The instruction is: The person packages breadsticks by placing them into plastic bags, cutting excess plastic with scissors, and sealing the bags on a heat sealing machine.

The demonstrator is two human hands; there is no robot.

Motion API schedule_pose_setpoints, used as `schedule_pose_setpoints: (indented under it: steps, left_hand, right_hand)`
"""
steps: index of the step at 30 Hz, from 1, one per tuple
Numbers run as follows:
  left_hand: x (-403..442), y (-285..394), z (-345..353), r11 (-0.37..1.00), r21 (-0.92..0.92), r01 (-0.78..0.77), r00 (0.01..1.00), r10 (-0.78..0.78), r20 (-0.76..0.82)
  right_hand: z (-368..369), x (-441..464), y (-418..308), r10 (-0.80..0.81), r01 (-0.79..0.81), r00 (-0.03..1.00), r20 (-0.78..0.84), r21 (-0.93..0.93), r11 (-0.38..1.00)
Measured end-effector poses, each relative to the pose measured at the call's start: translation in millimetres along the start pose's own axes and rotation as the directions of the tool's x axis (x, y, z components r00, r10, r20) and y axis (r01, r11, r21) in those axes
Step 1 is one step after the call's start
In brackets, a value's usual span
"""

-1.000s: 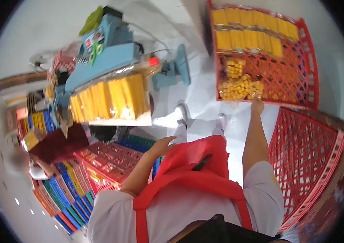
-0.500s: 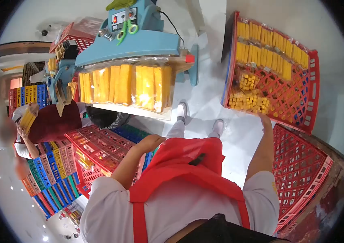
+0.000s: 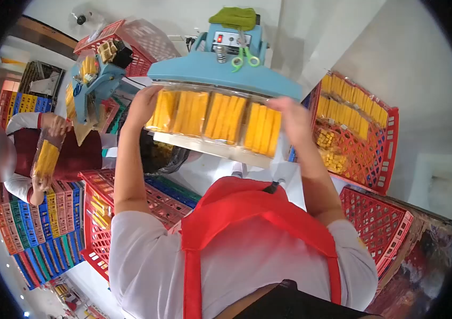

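Note:
A row of clear plastic bags of yellow sticks (image 3: 226, 118) lies side by side along the front of a blue sealing machine (image 3: 220, 72), on its pale shelf (image 3: 220, 151). My left hand (image 3: 142, 110) is closed at the upper corner of the leftmost bag, with its fingertips partly hidden. At the other end, my right hand (image 3: 292, 119) reaches the top corner of the rightmost bag. Motion smears its fingers, so their grip cannot be made out. Green-handled scissors (image 3: 245, 59) hang on the machine, beside a metal spring (image 3: 221, 53).
A red crate (image 3: 385, 143) at right holds more yellow bags and small yellow pieces; another red crate (image 3: 375, 226) stands below it. At left, a co-worker (image 3: 77, 154) holds a bag of yellow sticks (image 3: 47, 157) near a second blue machine (image 3: 95, 87). Stacked coloured crates (image 3: 50, 212) stand behind.
Both my hands have risen from lower down to the two ends of the bag row. My view has shifted, so the machine appears farther right. The co-worker's bag now hangs lower between two hands.

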State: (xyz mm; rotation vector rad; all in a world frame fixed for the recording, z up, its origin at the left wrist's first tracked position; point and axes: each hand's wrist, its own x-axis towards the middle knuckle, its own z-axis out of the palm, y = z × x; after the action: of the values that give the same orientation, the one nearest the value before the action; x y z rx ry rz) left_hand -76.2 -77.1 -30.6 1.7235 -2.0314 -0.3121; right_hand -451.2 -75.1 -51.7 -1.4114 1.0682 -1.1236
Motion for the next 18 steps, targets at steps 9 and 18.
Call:
schedule_pose_setpoints:
  steps: [9, 18]
  left_hand:
    - [37, -39, 17, 0.963, 0.22, -0.156, 0.951, 0.086, 0.298]
    - [33, -68, 41, 0.964, 0.097, -0.248, 0.949, 0.222, 0.226]
  right_hand:
    - [211, 96, 27, 0.041, 0.334, 0.879, 0.476, -0.675, 0.658]
    - [227, 108, 23, 0.277, 0.167, 0.874, 0.398, -0.783, 0.599]
